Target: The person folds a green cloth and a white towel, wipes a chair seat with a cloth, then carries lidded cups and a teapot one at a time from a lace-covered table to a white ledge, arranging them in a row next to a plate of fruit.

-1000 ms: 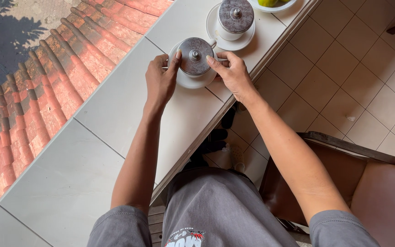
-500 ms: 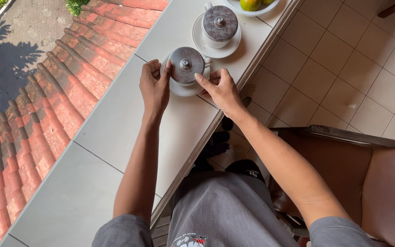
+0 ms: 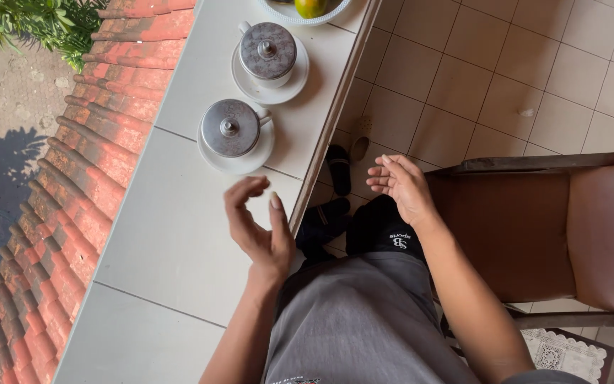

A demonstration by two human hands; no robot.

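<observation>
Lidded cup (image 3: pixel 234 129) on its white saucer (image 3: pixel 216 159) sits on the tiled counter (image 3: pixel 172 235), just beyond the fingertips of the left hand (image 3: pixel 261 231), apart from them. That hand hovers over the counter's near edge with its fingers (image 3: pixel 239 195) curled loosely and spread, holding nothing. The right hand (image 3: pixel 403 188) hangs off the counter's side, above the floor tiles (image 3: pixel 477 85) and beside a brown wooden chair (image 3: pixel 534 213), its fingers (image 3: pixel 381 179) relaxed and parted, empty as well. Past the near cup, farther from both sets of fingers, stands a second lidded cup (image 3: pixel 268 51) on its own saucer. Beyond that, at the counter's far end, a bowl (image 3: pixel 328 16) with a green-yellow fruit (image 3: pixel 310 6) shows partly.
</observation>
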